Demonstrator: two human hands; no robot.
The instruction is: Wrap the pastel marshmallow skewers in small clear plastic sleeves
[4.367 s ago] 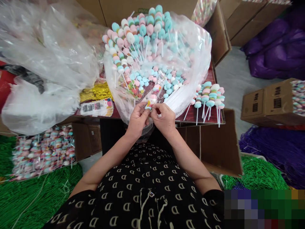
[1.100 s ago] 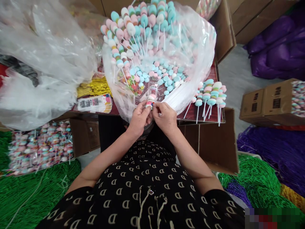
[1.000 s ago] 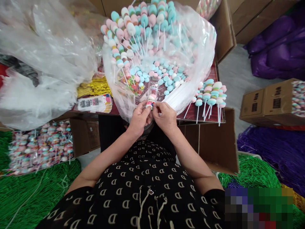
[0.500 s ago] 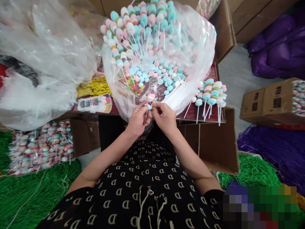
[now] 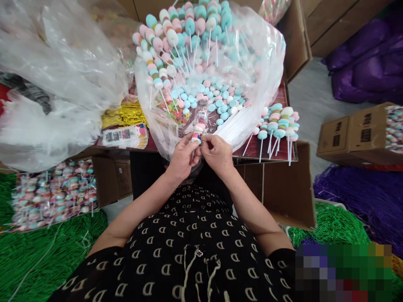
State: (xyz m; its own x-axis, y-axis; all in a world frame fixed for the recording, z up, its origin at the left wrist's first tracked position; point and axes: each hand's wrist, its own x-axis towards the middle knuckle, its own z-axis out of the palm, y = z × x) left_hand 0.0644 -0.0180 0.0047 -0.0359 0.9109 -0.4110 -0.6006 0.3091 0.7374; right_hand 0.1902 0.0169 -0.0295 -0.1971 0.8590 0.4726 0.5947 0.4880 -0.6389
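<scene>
Both my hands meet at a pastel marshmallow lollipop in a transparent wrapper (image 5: 200, 125), which stands nearly upright above them. My left hand (image 5: 183, 158) pinches its lower end, with the white stick (image 5: 192, 154) showing below. My right hand (image 5: 217, 157) pinches the wrapper's lower end from the other side, and its fingers hide part of the candy. Just beyond them, a transparent plastic liner (image 5: 267, 58) holds many pink, blue and white candy skewers (image 5: 182, 33) and loose candies (image 5: 220, 95). A bundle of white sticks (image 5: 231, 123) lies close to my right hand.
Finished skewers (image 5: 277, 126) lie on a maroon table (image 5: 252, 154). Crumpled plastic sheeting (image 5: 53, 79), gold foil strips (image 5: 122, 115) and printed cards (image 5: 125, 138) lie to the left. Cardboard boxes, bagged lollipops (image 5: 53, 196), and green (image 5: 40, 256) and purple beads (image 5: 355, 197) surround the table.
The wrapped lollipop has turned from leaning right to nearly upright, and its stick now shows below my left hand. My hands have shifted only slightly.
</scene>
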